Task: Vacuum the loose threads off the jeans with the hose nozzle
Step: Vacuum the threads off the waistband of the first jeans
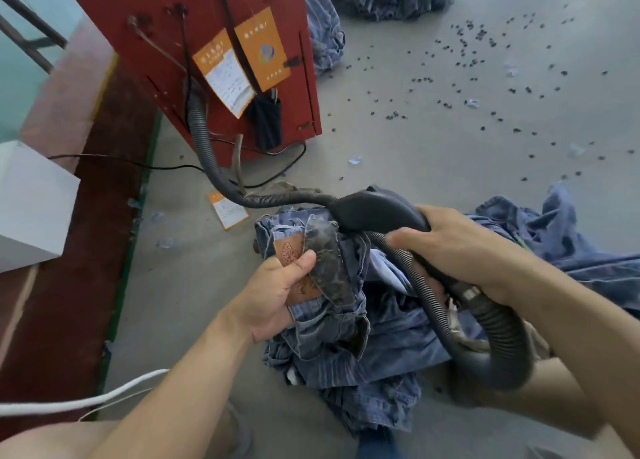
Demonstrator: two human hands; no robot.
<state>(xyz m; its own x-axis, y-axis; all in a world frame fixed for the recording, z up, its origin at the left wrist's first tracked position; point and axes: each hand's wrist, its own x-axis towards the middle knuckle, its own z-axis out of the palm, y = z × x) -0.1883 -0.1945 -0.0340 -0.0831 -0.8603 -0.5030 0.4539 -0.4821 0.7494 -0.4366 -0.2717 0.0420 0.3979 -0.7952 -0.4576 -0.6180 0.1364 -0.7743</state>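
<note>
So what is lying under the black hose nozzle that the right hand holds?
Under the hose nozzle lies the bunched waistband of the jeans, gripped by the left hand at the brown leather patch. The nozzle mouth is hidden, so contact cannot be seen.

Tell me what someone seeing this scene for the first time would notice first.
Centre frame, the left hand grips crumpled blue denim jeans by their tan leather waistband patch, while the right hand holds the black ribbed vacuum hose with its smooth bulbous nozzle against them. Behind stands a tall red cabinet bearing orange paper tags, and small dark scraps speckle the grey concrete floor at right.
</note>
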